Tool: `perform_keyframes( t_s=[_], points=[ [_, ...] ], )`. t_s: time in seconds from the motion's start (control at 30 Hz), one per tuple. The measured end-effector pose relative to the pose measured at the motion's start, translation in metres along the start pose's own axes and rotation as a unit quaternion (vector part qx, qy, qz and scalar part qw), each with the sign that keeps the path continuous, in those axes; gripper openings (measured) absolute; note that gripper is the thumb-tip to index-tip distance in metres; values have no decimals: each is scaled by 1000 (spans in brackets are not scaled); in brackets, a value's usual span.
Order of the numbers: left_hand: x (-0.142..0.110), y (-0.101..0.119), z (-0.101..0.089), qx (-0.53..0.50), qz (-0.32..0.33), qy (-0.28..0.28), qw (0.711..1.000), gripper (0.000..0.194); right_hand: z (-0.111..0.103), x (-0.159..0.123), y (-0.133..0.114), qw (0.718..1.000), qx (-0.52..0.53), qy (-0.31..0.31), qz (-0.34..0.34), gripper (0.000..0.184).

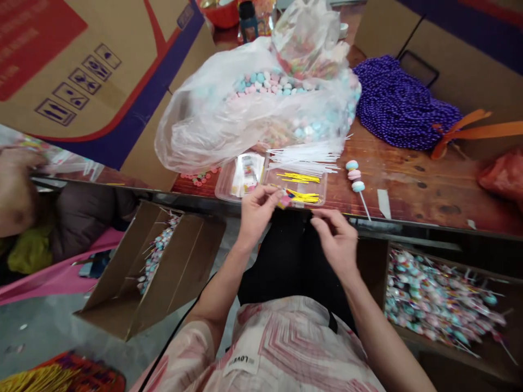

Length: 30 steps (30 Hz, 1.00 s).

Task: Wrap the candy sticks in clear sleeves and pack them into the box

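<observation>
My left hand (258, 209) pinches a small colourful tag (285, 201) at the table's front edge. My right hand (337, 237) is a little to the right, thumb and fingers brought together; whatever may be between them is too small to make out. Just beyond the hands lies a clear plastic tray (223, 190) with printed cards (247, 173) in its left part and yellow twist ties (300, 177) in its right. White sticks (304, 159) lie across its back edge. To the right, a stick with three pastel candy-like pieces (354, 175) lies on the wood.
A large clear bag (196, 117) of pastel pieces fills the table's middle. Purple cord (404, 103) lies at right. Below are a box (183, 261) at left and a pile of finished sticks (433, 299) at right. Another person's arm (16, 188) shows at far left.
</observation>
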State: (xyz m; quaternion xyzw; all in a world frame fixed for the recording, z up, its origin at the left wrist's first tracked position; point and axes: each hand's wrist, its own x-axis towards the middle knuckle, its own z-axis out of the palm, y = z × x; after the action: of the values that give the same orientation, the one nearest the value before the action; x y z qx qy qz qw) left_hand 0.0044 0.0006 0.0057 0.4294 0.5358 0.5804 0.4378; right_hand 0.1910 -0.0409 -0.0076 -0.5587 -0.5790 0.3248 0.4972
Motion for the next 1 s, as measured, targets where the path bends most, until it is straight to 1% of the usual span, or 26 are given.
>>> perform_keyframes(
  t_s=[0.03, 0.07, 0.1, 0.13, 0.2, 0.23, 0.27, 0.3, 0.37, 0.4, 0.43, 0.47, 0.53, 0.6, 0.7, 0.77, 0.87, 1.0],
  points=[
    [-13, 2, 12, -18, -12, -23, 1000, 7, 10, -3, -5, 998, 53, -7, 24, 16],
    [-25, 2, 22, -31, -18, -36, 999, 6, 19, -5, -8, 994, 100, -1, 48, 15],
    [-35, 1, 30, -42, -24, -36, 998, 7, 24, -6, -9, 988, 135, 17, 70, 15],
    [-44, -1, 37, -54, -32, -19, 998, 9, 26, -6, -8, 983, 159, 35, 87, 15],
    [-58, -7, 44, -80, -63, 20, 995, 15, 24, -6, -5, 975, 181, 65, 108, 17],
    [-64, -10, 45, -100, -93, 22, 990, 19, 20, -6, -3, 974, 185, 72, 113, 17],
    [-68, -13, 46, -128, -134, 4, 983, 24, 16, -6, -1, 972, 189, 76, 117, 17],
    [-72, -16, 47, -165, -183, -30, 969, 30, 13, -7, 1, 970, 195, 78, 119, 17],
    [-77, -19, 50, -253, -272, -95, 924, 40, 8, -11, 4, 967, 209, 78, 121, 19],
    [-77, -20, 52, -292, -295, -99, 904, 43, 7, -13, 5, 966, 217, 76, 122, 21],
    [-77, -20, 54, -321, -301, -83, 894, 45, 6, -15, 6, 965, 221, 71, 123, 23],
    [-75, -19, 56, -337, -291, -55, 894, 44, 6, -17, 7, 965, 223, 66, 125, 24],
    [-71, -19, 60, -339, -259, 9, 904, 40, 7, -21, 7, 966, 217, 53, 130, 27],
    [-68, -20, 62, -333, -254, 39, 907, 37, 8, -24, 7, 968, 208, 41, 135, 27],
    [-67, -21, 65, -339, -265, 49, 901, 40, 10, -28, 6, 968, 206, 29, 137, 21],
    [-69, -22, 67, -345, -258, 51, 901, 41, 12, -28, 6, 964, 217, 41, 148, 22],
    [-71, -24, 69, -331, -228, 53, 914, 39, 14, -27, 6, 948, 250, 71, 181, 25],
    [-72, -30, 70, -305, -189, 65, 931, 40, 16, -27, 3, 932, 292, 50, 207, 29]
  ],
)
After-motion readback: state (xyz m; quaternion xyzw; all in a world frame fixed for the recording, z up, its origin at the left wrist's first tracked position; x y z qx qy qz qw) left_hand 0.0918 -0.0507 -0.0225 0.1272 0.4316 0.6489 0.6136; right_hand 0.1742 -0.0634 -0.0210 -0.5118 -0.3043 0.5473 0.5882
